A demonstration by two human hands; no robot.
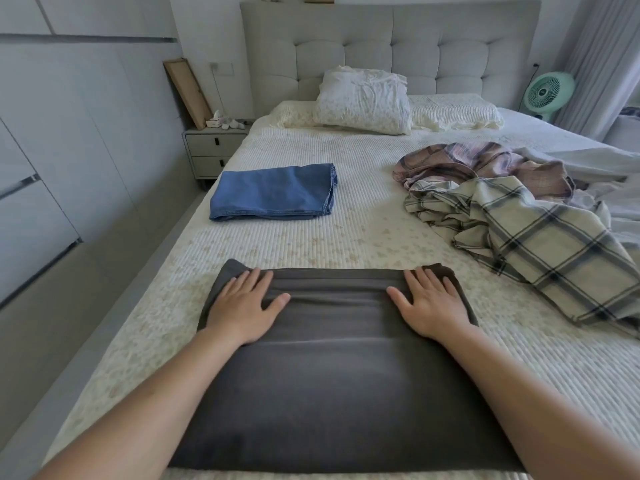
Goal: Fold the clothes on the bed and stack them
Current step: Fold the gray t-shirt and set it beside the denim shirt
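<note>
A dark grey garment (336, 368) lies flat on the bed (346, 230) right in front of me, folded into a wide rectangle. My left hand (242, 303) presses flat on its far left corner, and my right hand (433, 303) presses flat on its far right corner, fingers straight. A folded blue denim piece (273, 192) lies further back on the left. Two unfolded garments are heaped at the right: a cream and dark plaid one (526, 244) and a pink plaid one (485, 166) behind it.
Pillows (363, 102) lean at the padded headboard (381, 46). A grey nightstand (211, 150) stands left of the bed, with white wardrobe doors (52, 150) along the left wall. A green fan (547, 93) sits at the far right. A white sheet (606, 181) is bunched at the right edge.
</note>
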